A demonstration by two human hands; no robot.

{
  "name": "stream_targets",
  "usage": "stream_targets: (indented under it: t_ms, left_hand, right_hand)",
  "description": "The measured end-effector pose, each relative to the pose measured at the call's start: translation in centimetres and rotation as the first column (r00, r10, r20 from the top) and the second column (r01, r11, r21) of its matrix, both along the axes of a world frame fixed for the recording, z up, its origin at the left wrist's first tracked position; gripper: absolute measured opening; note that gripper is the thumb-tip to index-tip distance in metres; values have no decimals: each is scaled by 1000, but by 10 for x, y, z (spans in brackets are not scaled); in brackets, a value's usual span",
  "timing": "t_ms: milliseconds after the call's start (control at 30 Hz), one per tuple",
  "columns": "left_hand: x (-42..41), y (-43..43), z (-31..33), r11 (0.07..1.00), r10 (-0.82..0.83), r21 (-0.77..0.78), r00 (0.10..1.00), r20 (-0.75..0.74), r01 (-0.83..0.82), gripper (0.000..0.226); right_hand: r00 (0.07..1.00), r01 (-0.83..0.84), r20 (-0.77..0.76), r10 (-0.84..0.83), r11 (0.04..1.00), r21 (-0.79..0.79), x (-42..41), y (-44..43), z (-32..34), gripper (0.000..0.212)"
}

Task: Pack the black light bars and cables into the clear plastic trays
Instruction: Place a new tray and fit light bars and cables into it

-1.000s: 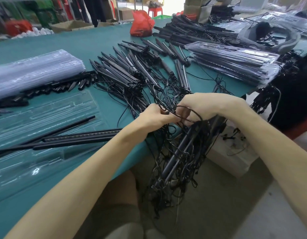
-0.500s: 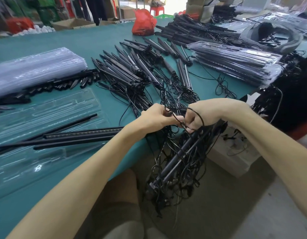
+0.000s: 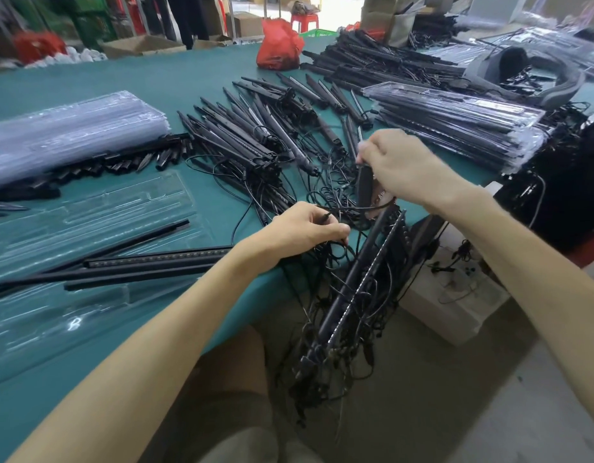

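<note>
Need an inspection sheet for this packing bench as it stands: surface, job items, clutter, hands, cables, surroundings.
Surface: teal table cover, crowded across the middle and right.
Job's things: clear tray front left with light bars lying on it; loose bar pile mid-table; empty tray stack far left; filled tray stack right.
Clutter: red bag at the far side; small black pieces beside the empty stack.
Hands: left hand pinches a cable at the table edge; right hand grips a black part just beyond.
Cables: tangled bundle with bars hangs off the edge.
Surroundings: cardboard boxes, red stool behind; white box on the floor.
</note>
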State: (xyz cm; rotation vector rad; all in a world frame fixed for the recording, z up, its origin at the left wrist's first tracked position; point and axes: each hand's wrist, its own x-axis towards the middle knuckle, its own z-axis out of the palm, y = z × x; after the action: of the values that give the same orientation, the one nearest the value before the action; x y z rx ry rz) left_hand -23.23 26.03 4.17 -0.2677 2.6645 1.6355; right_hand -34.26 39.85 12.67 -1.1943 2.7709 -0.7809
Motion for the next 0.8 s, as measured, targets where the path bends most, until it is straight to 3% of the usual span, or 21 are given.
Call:
stream_targets:
  t_ms: [133, 400, 467, 533, 633, 800]
  left_hand:
    - [0, 0, -3, 1000, 15, 20, 999, -32, -14, 33]
    - [9, -19, 0, 981, -57, 171, 984, -169, 86, 19]
    - [13, -23, -1, 981, -41, 179, 985, -168, 71, 23]
    - [13, -21, -4, 985, 27, 174, 982, -186, 6, 33]
    - [9, -14, -7, 966, 173, 226, 965, -199, -127, 31]
    - [10, -14, -2, 920, 274, 327, 950, -149, -214, 22]
  right_hand:
    - [983, 95, 179, -35, 938, -334, -2, -5, 7, 30]
    - [824, 230, 545, 156, 786, -573, 17, -29, 14, 22]
    - [771, 280, 604, 200, 745, -605, 18, -33, 12, 22]
    - [719, 272, 645, 259, 749, -604, 22, -34, 6, 26]
    - [643, 247, 695, 322, 772, -586, 25, -31, -6, 37]
    - [666, 218, 692, 280, 814, -539, 15, -9, -26, 33]
